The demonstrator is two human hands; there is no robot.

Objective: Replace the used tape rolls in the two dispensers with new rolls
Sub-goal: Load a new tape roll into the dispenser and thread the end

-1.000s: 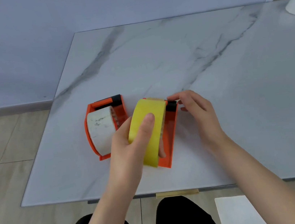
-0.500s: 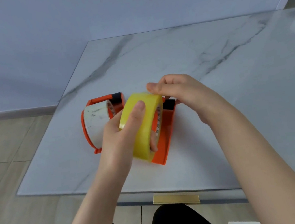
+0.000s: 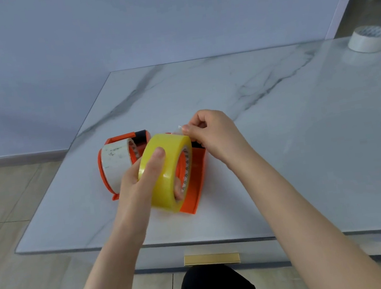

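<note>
Two orange tape dispensers lie side by side on the marble table [image 3: 280, 131]. The left dispenser [image 3: 120, 139] holds a white roll [image 3: 116, 162] with dark smudges. Over the right dispenser [image 3: 195, 183] stands a wide yellow roll [image 3: 163, 185], gripped by my left hand [image 3: 138, 178] with the thumb on its outer face and fingers through the core. My right hand [image 3: 210, 134] pinches the clear loose end of the yellow tape at the roll's far top edge, above the dispenser's black cutter end. A separate white roll [image 3: 367, 40] lies flat at the far right of the table.
The table's near edge runs just in front of the dispensers, with a brass drawer pull [image 3: 211, 259] below it. A pale wall stands behind the table. Tiled floor lies to the left, and my dark-clothed knees show at the bottom.
My right hand has closed from a reach over the cutter end into a pinch on the yellow tape's loose end. My left hand keeps its grip on the roll. The camera tilted up.
</note>
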